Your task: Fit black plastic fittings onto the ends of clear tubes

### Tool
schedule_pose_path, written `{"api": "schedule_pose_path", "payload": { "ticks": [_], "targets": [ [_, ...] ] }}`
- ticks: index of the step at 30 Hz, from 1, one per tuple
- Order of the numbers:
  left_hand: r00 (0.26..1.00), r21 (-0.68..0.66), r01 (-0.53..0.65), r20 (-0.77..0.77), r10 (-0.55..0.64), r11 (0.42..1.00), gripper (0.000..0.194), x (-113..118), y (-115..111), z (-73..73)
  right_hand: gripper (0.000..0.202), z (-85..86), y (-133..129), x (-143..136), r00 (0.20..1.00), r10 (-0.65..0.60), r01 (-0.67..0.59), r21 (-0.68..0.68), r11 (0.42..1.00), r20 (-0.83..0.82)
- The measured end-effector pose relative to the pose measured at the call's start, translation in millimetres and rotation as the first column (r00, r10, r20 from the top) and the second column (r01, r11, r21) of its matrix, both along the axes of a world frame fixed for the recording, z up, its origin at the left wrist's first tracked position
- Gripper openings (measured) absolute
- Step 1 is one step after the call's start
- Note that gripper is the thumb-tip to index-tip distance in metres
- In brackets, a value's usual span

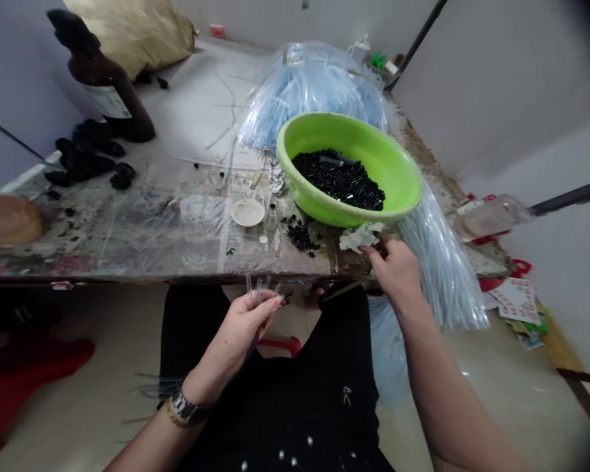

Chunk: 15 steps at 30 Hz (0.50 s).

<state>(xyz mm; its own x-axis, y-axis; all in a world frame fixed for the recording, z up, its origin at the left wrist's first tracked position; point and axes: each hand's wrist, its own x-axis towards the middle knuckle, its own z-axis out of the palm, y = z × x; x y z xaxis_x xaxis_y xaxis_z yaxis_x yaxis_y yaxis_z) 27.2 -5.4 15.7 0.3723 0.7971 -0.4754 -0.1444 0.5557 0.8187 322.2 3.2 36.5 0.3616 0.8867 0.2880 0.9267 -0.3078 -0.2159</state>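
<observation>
My left hand (248,321), with a watch on the wrist, is closed round several thin clear tubes (259,288) over my lap. A small black piece (288,297) shows at its fingertips. At the table's front edge, my right hand (397,267) has thumb and finger at a crumpled whitish paper (361,237), below the green basin (408,190). Whether the fingers grip the paper is unclear. Many small black pieces (339,180) fill the bottom of the basin. A small loose pile of black pieces (301,235) lies left of the paper.
Bundles of clear tubing (314,82) lie behind the basin and hang over the table's right side. A white dish (248,212) sits left of the basin. Farther left are a dark bottle (122,105) and black clumps (86,151). A transparent container (494,216) is at right.
</observation>
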Motion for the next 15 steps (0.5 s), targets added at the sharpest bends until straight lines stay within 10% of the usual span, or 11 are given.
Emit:
{"api": "schedule_pose_path", "payload": {
  "ticks": [15],
  "targets": [
    [1.0,-0.011,0.009,-0.001,-0.009,1.0,0.027,-1,-3,-15.0,0.031,-30.1,31,-3,0.996,0.004,-0.004,0.002,1.0,0.093]
  ]
}}
